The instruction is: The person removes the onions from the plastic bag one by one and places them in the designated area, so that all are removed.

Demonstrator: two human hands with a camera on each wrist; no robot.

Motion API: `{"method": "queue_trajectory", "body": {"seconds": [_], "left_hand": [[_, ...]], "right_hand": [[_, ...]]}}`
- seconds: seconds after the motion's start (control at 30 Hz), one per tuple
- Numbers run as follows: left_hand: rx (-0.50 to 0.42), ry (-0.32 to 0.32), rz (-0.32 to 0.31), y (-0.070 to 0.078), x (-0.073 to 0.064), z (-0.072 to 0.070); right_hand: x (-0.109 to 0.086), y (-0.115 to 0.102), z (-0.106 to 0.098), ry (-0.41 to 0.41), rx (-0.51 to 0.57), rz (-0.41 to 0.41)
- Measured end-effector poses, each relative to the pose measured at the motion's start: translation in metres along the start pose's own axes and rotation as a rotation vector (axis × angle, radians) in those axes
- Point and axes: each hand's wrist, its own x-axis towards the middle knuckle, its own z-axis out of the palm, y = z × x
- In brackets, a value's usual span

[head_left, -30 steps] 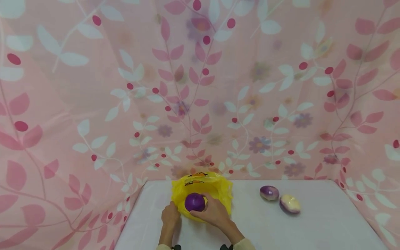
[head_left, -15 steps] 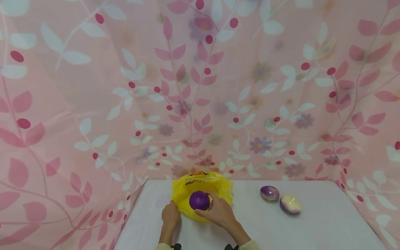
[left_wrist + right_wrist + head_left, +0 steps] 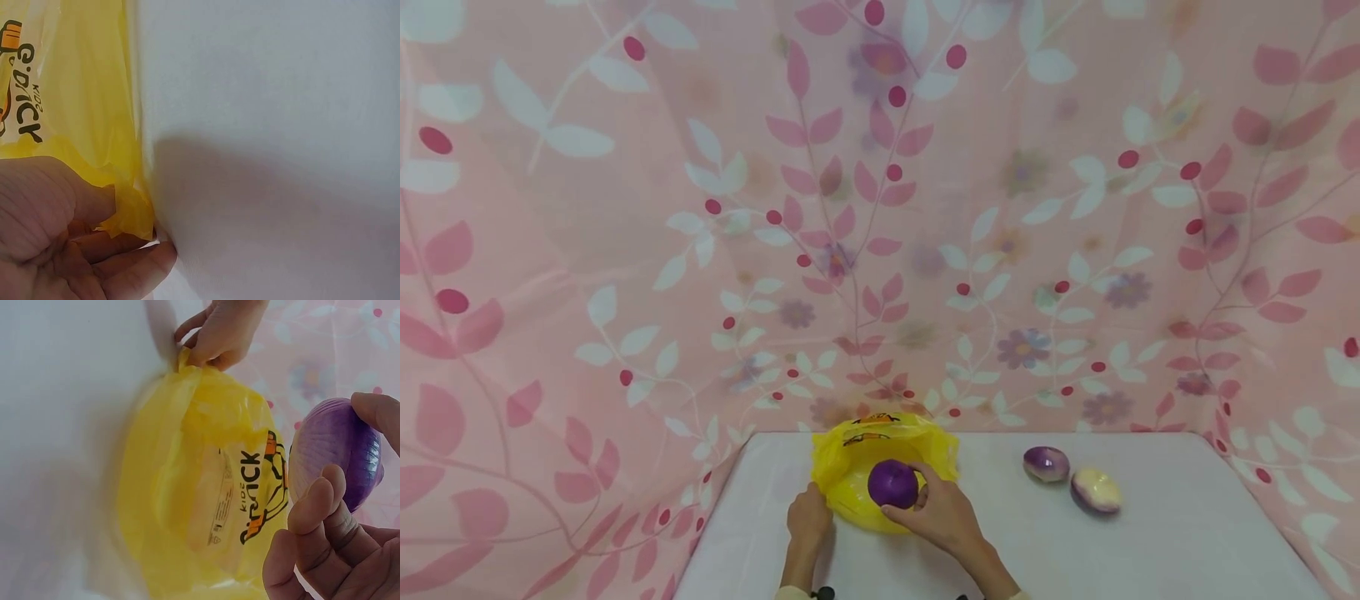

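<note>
In the head view my right hand (image 3: 943, 512) holds a round purple onion (image 3: 892, 483) in front of the mouth of a yellow plastic bag (image 3: 850, 492). The right wrist view shows the thumb and fingertips pinching this onion (image 3: 334, 453), dark purple on one side and paler with fine lines on the other. My left hand (image 3: 810, 512) grips the bag's left edge; in the left wrist view the yellow film (image 3: 131, 209) is pinched between thumb and fingers. The bag lies on its side with its mouth toward me, printed with black letters and orange figures.
Two glossy purple-and-white onion-like pieces, a darker one (image 3: 1047, 463) and a paler one (image 3: 1096, 490), lie side by side on the right of the white table (image 3: 1157, 550). Behind the table hangs a pink cloth (image 3: 925, 250) with leaves and flowers.
My right hand has moved to the right with the onion, from the bag's middle toward its right side. The left hand keeps its hold on the bag's edge.
</note>
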Motion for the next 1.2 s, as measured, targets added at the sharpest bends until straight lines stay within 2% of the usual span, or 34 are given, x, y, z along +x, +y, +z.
{"method": "queue_trajectory", "body": {"seconds": [0.23, 0.47, 0.9, 1.2], "left_hand": [[-0.012, 0.007, 0.023, 0.002, -0.004, -0.002], [-0.005, 0.012, 0.018, 0.002, -0.004, -0.002], [-0.017, 0.019, 0.019, 0.0, -0.003, -0.003], [0.001, -0.005, -0.017, 0.002, -0.003, -0.005]], "right_hand": [[-0.007, 0.007, -0.008, 0.055, -0.011, -0.015], [-0.014, 0.013, -0.018, 0.057, -0.008, 0.009], [-0.02, 0.021, -0.026, 0.11, -0.008, -0.037], [-0.025, 0.027, -0.033, 0.12, -0.021, 0.0]]}}
